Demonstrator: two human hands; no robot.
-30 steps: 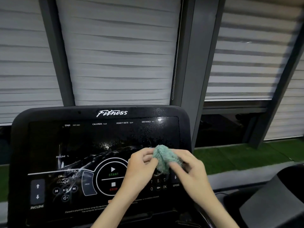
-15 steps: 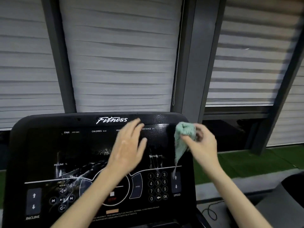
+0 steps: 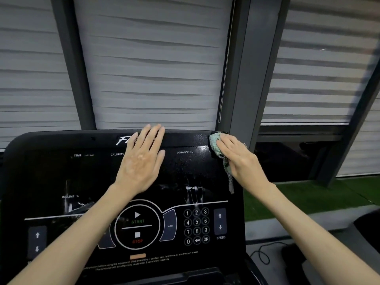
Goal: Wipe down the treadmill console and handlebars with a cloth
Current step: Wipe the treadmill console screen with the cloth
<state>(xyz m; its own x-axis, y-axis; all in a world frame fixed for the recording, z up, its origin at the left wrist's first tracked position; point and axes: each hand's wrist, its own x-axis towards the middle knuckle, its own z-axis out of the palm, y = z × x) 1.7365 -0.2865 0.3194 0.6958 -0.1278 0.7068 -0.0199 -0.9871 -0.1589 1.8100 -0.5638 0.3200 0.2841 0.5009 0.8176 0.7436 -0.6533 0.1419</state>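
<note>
The left hand (image 3: 141, 161) lies flat, fingers straight, on the upper middle of the console (image 3: 51, 173), probably steadying it, while the right hand's (image 3: 236, 159) flat fingers press the green cloth (image 3: 214, 144) onto its top right corner for wiping.

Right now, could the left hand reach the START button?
Probably yes. The left hand lies flat and empty near the top of the treadmill console. The START button sits uncovered just below its wrist, so nothing seems to block it from pulling back.
</note>
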